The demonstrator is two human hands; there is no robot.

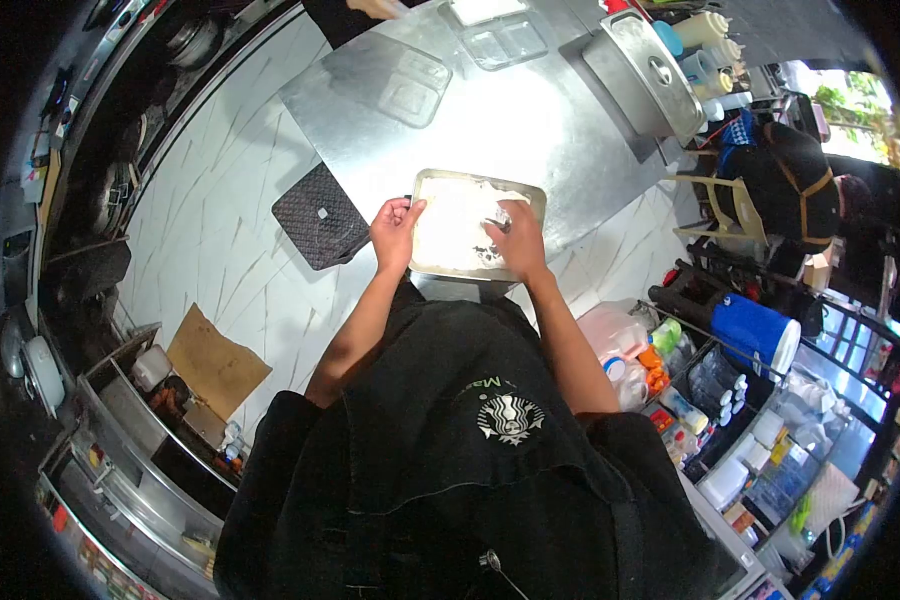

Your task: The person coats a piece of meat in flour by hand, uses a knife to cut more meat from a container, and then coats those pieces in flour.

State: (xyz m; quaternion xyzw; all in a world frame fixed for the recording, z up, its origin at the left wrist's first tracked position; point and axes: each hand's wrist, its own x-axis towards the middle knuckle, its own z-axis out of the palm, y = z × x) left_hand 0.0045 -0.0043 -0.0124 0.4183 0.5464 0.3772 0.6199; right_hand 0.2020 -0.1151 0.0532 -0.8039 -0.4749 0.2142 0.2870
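Note:
A shallow rectangular metal tray [428, 262] sits at the near edge of the steel table. White, flour-like material [450, 225] covers its bottom, with a few dark bits or bare patches on the right side. My left hand [394, 236] grips the tray's left rim, thumb over the edge. Inside the right part of the tray, my right hand [520, 245] has its fingers bent down into the white material. Whatever lies between those fingertips is too small to make out.
On the steel table [370, 130] lie clear plastic container pieces [510, 42] and a lidded steel pan [645, 75] with squeeze bottles beyond. A black crate-like stool [320, 215] stands left. Shelves of bottles and bags [760, 470] are at right. Another person's hand [375, 8] shows at the top.

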